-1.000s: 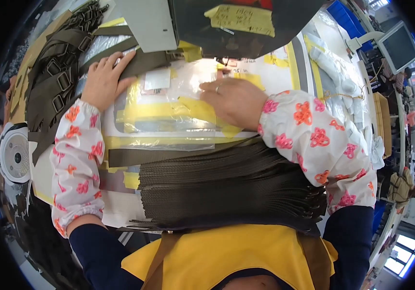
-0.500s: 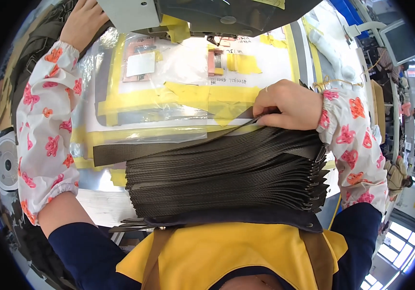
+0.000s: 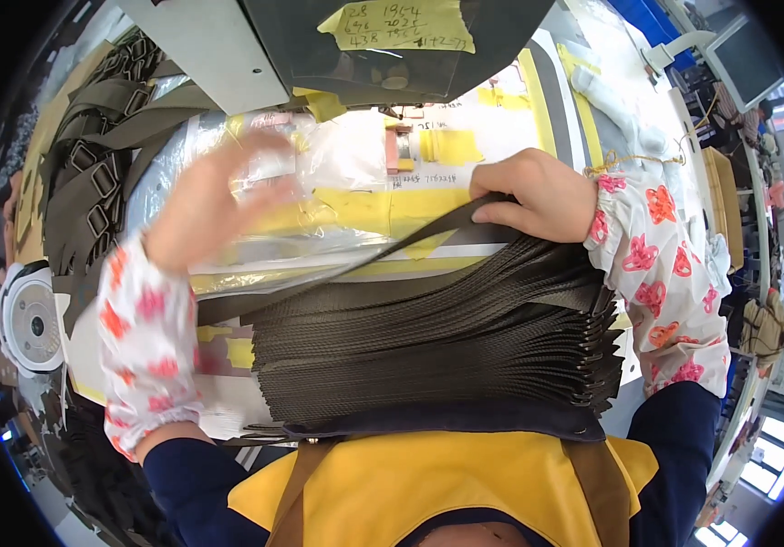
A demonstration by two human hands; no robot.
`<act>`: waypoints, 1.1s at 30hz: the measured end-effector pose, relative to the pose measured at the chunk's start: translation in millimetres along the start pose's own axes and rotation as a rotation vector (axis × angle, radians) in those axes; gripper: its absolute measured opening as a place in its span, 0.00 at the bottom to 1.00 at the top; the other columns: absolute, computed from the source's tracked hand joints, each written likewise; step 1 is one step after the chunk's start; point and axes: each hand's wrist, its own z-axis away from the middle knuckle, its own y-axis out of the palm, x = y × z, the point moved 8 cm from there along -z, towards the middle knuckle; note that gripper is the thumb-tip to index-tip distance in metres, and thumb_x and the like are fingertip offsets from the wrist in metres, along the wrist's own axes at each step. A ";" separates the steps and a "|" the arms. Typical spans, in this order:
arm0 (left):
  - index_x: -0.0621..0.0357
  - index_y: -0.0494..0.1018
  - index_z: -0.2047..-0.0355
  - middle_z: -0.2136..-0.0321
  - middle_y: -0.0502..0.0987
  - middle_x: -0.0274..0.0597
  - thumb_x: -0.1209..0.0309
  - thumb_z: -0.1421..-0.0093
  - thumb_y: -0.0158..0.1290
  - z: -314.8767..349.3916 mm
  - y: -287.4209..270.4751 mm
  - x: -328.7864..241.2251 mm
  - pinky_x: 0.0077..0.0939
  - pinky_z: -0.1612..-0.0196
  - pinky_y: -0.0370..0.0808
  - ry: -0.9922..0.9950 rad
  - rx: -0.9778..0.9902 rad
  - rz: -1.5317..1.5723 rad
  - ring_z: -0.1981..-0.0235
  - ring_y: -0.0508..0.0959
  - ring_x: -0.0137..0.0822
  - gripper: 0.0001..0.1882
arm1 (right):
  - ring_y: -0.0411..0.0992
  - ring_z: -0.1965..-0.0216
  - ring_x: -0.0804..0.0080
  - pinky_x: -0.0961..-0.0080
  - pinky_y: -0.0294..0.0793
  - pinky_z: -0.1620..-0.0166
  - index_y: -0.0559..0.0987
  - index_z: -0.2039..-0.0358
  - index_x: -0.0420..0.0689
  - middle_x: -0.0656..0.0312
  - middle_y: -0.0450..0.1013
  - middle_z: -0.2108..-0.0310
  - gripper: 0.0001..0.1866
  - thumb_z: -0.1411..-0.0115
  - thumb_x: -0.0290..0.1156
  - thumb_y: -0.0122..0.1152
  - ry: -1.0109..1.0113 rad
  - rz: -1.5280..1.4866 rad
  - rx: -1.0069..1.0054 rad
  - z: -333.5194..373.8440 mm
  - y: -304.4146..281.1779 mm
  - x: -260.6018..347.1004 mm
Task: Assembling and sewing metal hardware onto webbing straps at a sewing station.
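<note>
My right hand (image 3: 538,196) pinches the raised end of a dark olive webbing strap (image 3: 410,244) between thumb and fingers. From there the strap slopes down to the left, over the upper edge of a thick stack of similar straps (image 3: 428,337) lying in front of my body. My left hand (image 3: 218,201) is blurred by motion over the plastic-covered work surface, left of the stack. Its thumb and fingers look apart, with nothing visible between them. Both forearms wear patterned white sleeves.
A dark machine head (image 3: 364,64) with a yellow note overhangs the far side. Straps with metal buckles (image 3: 95,182) lie in a heap at the left, above a round white device (image 3: 31,319). Yellow tape (image 3: 451,146) borders the surface. A monitor (image 3: 746,64) stands far right.
My left hand has come back from the far-left heap toward the middle. My right hand has lifted the strap's end higher off the stack. The view has shifted, showing more of the buckled straps.
</note>
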 end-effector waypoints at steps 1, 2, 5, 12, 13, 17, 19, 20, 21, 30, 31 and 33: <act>0.59 0.71 0.60 0.66 0.75 0.48 0.67 0.51 0.58 8.9 15.4 -26.7 0.31 0.61 0.71 0.028 0.121 0.053 0.65 0.75 0.44 0.18 | 0.70 0.75 0.53 0.68 0.67 0.71 0.73 0.73 0.40 0.53 0.71 0.79 0.07 0.51 0.28 0.60 -0.025 -0.072 -0.055 -2.8 -6.1 3.8; 0.59 0.71 0.61 0.67 0.75 0.48 0.67 0.51 0.57 18.1 24.8 -46.5 0.31 0.62 0.72 0.057 0.233 0.096 0.66 0.76 0.44 0.17 | 0.70 0.78 0.58 0.72 0.66 0.74 0.73 0.73 0.39 0.54 0.71 0.80 0.07 0.50 0.28 0.59 -0.049 -0.096 -0.087 -4.8 -11.1 6.5; 0.61 0.72 0.70 0.79 0.75 0.47 0.67 0.47 0.53 34.4 27.6 -33.0 0.30 0.72 0.72 0.002 0.294 -0.089 0.75 0.77 0.44 0.10 | 0.69 0.81 0.69 0.76 0.65 0.75 0.73 0.73 0.38 0.58 0.71 0.81 0.08 0.49 0.29 0.59 -0.045 -0.249 -0.150 -14.9 -20.2 13.7; 0.62 0.72 0.76 0.80 0.74 0.48 0.55 0.50 0.54 5.6 12.4 -12.2 0.39 0.68 0.71 0.065 0.112 -0.376 0.74 0.75 0.48 0.19 | 0.70 0.81 0.65 0.73 0.66 0.75 0.68 0.69 0.37 0.53 0.72 0.80 0.11 0.45 0.31 0.55 0.103 -0.428 -0.322 -37.7 7.8 20.1; 0.63 0.70 0.76 0.80 0.74 0.49 0.56 0.49 0.53 -4.5 20.2 -35.4 0.41 0.66 0.71 0.170 0.003 -0.127 0.73 0.75 0.51 0.19 | 0.70 0.81 0.65 0.73 0.66 0.75 0.68 0.69 0.37 0.53 0.72 0.80 0.11 0.45 0.31 0.55 0.086 -0.424 -0.321 -40.6 10.5 24.2; 0.63 0.71 0.73 0.80 0.72 0.42 0.56 0.45 0.52 -24.6 65.7 -34.7 0.30 0.69 0.69 0.094 0.098 0.346 0.76 0.72 0.36 0.18 | 0.71 0.75 0.57 0.68 0.68 0.71 0.69 0.67 0.37 0.52 0.71 0.76 0.13 0.47 0.33 0.58 0.166 -0.558 -0.342 -38.5 11.4 22.7; 0.62 0.71 0.71 0.78 0.72 0.37 0.58 0.44 0.52 -29.0 82.9 -17.8 0.24 0.68 0.68 -0.035 0.204 0.639 0.75 0.70 0.28 0.17 | 0.70 0.68 0.56 0.67 0.69 0.65 0.70 0.63 0.39 0.53 0.70 0.69 0.20 0.54 0.34 0.64 -0.144 -0.219 -0.371 -30.1 -3.1 39.3; 0.62 0.72 0.71 0.78 0.72 0.35 0.59 0.42 0.51 -28.2 88.6 -12.2 0.21 0.68 0.67 -0.134 0.256 0.658 0.75 0.68 0.24 0.16 | 0.69 0.64 0.56 0.66 0.69 0.62 0.70 0.60 0.40 0.53 0.70 0.66 0.24 0.58 0.34 0.67 -0.289 -0.057 -0.387 -24.5 -5.8 50.2; 0.62 0.72 0.71 0.78 0.71 0.32 0.61 0.41 0.50 -25.9 94.8 -6.9 0.18 0.69 0.66 -0.235 0.310 0.677 0.74 0.66 0.19 0.15 | 0.69 0.64 0.56 0.66 0.69 0.62 0.70 0.60 0.40 0.53 0.70 0.66 0.24 0.58 0.34 0.67 -0.288 -0.054 -0.381 -23.8 -7.6 49.2; 0.58 0.73 0.75 0.81 0.73 0.42 0.70 0.47 0.49 0.3 7.4 -77.2 0.31 0.71 0.71 0.402 -0.684 0.009 0.77 0.73 0.47 0.06 | 0.71 0.74 0.72 0.76 0.71 0.70 0.65 0.60 0.38 0.53 0.69 0.67 0.25 0.57 0.28 0.67 0.067 -0.389 -0.323 -29.5 3.7 4.4; 0.58 0.73 0.75 0.82 0.73 0.41 0.70 0.46 0.49 2.5 20.3 -85.8 0.32 0.72 0.71 0.446 -0.513 0.106 0.79 0.74 0.46 0.07 | 0.70 0.73 0.76 0.79 0.71 0.69 0.64 0.60 0.37 0.53 0.69 0.65 0.25 0.57 0.26 0.67 0.162 -0.563 -0.331 -27.8 5.6 -7.6; 0.58 0.73 0.75 0.83 0.73 0.39 0.69 0.45 0.48 4.0 39.0 -87.3 0.33 0.73 0.71 0.487 -0.344 0.201 0.80 0.74 0.45 0.07 | 0.70 0.71 0.77 0.80 0.72 0.68 0.63 0.60 0.36 0.53 0.67 0.63 0.25 0.56 0.23 0.66 0.131 -0.770 -0.396 -32.4 2.1 -9.1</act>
